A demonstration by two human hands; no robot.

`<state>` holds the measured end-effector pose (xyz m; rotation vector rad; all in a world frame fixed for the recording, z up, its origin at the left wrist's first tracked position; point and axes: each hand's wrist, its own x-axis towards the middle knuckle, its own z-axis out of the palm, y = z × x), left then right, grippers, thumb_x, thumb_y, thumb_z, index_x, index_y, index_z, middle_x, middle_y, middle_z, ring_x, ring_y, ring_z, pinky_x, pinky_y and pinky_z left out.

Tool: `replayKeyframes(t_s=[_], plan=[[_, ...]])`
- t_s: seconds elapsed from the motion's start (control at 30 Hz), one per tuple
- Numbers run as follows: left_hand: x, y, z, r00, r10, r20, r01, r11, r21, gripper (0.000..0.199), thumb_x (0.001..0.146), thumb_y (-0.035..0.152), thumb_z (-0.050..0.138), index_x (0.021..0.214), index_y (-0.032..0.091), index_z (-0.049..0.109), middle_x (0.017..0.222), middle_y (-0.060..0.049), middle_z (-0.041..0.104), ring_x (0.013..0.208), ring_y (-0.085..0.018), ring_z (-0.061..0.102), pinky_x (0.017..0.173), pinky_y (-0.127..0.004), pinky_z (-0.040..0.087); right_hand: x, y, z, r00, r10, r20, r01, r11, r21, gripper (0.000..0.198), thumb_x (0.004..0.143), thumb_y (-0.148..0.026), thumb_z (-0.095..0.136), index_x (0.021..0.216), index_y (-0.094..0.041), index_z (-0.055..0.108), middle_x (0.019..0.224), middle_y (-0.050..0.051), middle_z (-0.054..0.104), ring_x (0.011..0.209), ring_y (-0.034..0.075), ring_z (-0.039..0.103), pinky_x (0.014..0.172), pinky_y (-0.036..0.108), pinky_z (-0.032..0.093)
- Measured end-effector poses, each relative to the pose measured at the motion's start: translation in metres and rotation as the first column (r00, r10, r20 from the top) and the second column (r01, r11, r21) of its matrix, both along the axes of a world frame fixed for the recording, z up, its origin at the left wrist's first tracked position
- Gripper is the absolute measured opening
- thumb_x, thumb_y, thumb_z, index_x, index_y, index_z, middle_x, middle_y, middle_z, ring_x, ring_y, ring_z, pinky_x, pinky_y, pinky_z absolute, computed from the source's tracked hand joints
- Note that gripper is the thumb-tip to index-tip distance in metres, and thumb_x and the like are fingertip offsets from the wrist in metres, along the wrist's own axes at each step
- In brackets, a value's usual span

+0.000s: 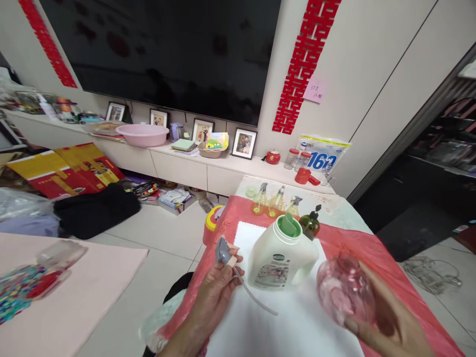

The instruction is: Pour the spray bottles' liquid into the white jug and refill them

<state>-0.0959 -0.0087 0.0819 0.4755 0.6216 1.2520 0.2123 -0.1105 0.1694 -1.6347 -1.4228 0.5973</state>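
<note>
Pinched in the fingers of my left hand (219,282) is a grey pump head (223,251), its thin clear tube (256,300) hanging down to the right. My right hand (386,312) is wrapped round a transparent pink bottle (345,287), slightly blurred, over the right side of a white sheet (293,322). Between my hands a large pale detergent jug (282,255) stands upright, its cap off and a green spout (288,225) showing in its mouth. I cannot tell whether the pink bottle holds liquid.
Behind the jug stand several amber spray bottles (275,202) and a dark green pump bottle (310,223). A red cloth (401,267) covers the table. At the left, a pink table (107,277) bears colourful beads (22,287). A long cabinet (178,163) runs along the wall.
</note>
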Motion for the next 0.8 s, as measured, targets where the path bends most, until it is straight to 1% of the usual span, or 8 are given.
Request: replayKeyframes(t_s=[0.07, 0.13, 0.2, 0.27, 0.43, 0.53, 0.67, 0.8], plan=[[0.009, -0.002, -0.026, 0.999, -0.017, -0.047, 0.017, 1.0, -0.005, 0.052, 0.066, 0.043, 0.093, 0.111, 0.022, 0.074, 0.096, -0.003, 0.069, 0.073, -0.011, 0.061, 0.069, -0.025, 0.049, 0.006, 0.019, 0.024, 0.969, 0.011, 0.246, -0.041, 0.992, 0.119, 0.083, 0.088, -0.063, 0.071, 0.156, -0.027, 0.039, 0.152, 0.004, 0.041, 0.139, 0.029, 0.044, 0.102, 0.028, 0.056], [0.013, -0.002, -0.045, 0.994, -0.048, -0.094, 0.048, 0.999, -0.006, 0.054, 0.066, 0.045, 0.092, 0.111, 0.021, 0.075, 0.089, -0.002, 0.068, 0.071, -0.011, 0.059, 0.068, -0.025, 0.046, 0.008, 0.037, 0.045, 0.871, -0.036, 0.491, -0.096, 0.966, 0.242, 0.077, 0.09, -0.065, 0.067, 0.153, -0.029, 0.042, 0.147, 0.003, 0.048, 0.13, 0.029, 0.053, 0.095, 0.034, 0.058], [0.013, -0.002, -0.057, 0.99, -0.063, -0.123, 0.063, 0.998, -0.009, 0.054, 0.066, 0.046, 0.092, 0.112, 0.022, 0.075, 0.09, -0.003, 0.068, 0.072, -0.011, 0.058, 0.069, -0.026, 0.045, 0.007, 0.053, 0.061, 0.75, -0.07, 0.658, -0.171, 0.94, 0.295, 0.071, 0.095, -0.065, 0.06, 0.153, -0.028, 0.041, 0.144, 0.005, 0.05, 0.126, 0.031, 0.054, 0.095, 0.042, 0.054], [0.012, -0.002, -0.064, 0.99, -0.071, -0.119, 0.07, 0.997, -0.011, 0.054, 0.065, 0.046, 0.093, 0.111, 0.023, 0.076, 0.09, -0.003, 0.069, 0.073, -0.012, 0.058, 0.071, -0.027, 0.044, 0.004, 0.065, 0.073, 0.656, -0.071, 0.751, -0.252, 0.918, 0.307, 0.066, 0.1, -0.061, 0.053, 0.153, -0.024, 0.039, 0.144, 0.007, 0.049, 0.128, 0.03, 0.052, 0.099, 0.045, 0.05], [0.008, 0.0, -0.069, 0.991, -0.106, -0.078, 0.104, 0.994, -0.025, 0.053, 0.065, 0.048, 0.092, 0.11, 0.024, 0.077, 0.086, -0.002, 0.069, 0.077, -0.012, 0.058, 0.075, -0.027, 0.045, -0.008, 0.081, 0.087, 0.462, -0.103, 0.881, -0.397, 0.864, 0.31, 0.055, 0.104, -0.044, 0.046, 0.15, -0.014, 0.04, 0.144, 0.009, 0.046, 0.128, 0.025, 0.048, 0.102, 0.039, 0.044], [0.008, 0.0, -0.07, 0.992, -0.107, -0.061, 0.105, 0.994, -0.028, 0.05, 0.066, 0.046, 0.092, 0.11, 0.025, 0.076, 0.087, -0.002, 0.069, 0.076, -0.012, 0.058, 0.076, -0.028, 0.045, -0.011, 0.086, 0.092, 0.378, -0.124, 0.917, -0.43, 0.854, 0.293, 0.053, 0.103, -0.04, 0.044, 0.148, -0.012, 0.042, 0.144, 0.01, 0.046, 0.127, 0.025, 0.048, 0.101, 0.039, 0.043], [0.008, 0.0, -0.071, 0.994, -0.104, -0.046, 0.103, 0.994, -0.023, 0.048, 0.067, 0.045, 0.092, 0.108, 0.025, 0.077, 0.088, -0.002, 0.067, 0.076, -0.011, 0.057, 0.074, -0.026, 0.045, -0.011, 0.092, 0.097, 0.302, -0.139, 0.943, -0.432, 0.862, 0.266, 0.05, 0.103, -0.037, 0.042, 0.148, -0.014, 0.043, 0.143, 0.008, 0.046, 0.124, 0.027, 0.049, 0.095, 0.041, 0.044], [0.007, 0.0, -0.072, 0.994, -0.094, -0.058, 0.092, 0.995, -0.029, 0.049, 0.067, 0.045, 0.092, 0.108, 0.025, 0.077, 0.09, -0.002, 0.066, 0.079, -0.013, 0.057, 0.074, -0.027, 0.045, -0.011, 0.097, 0.1, 0.273, -0.126, 0.954, -0.437, 0.867, 0.239, 0.048, 0.103, -0.035, 0.043, 0.147, -0.016, 0.043, 0.144, 0.009, 0.045, 0.125, 0.029, 0.048, 0.094, 0.043, 0.044]])
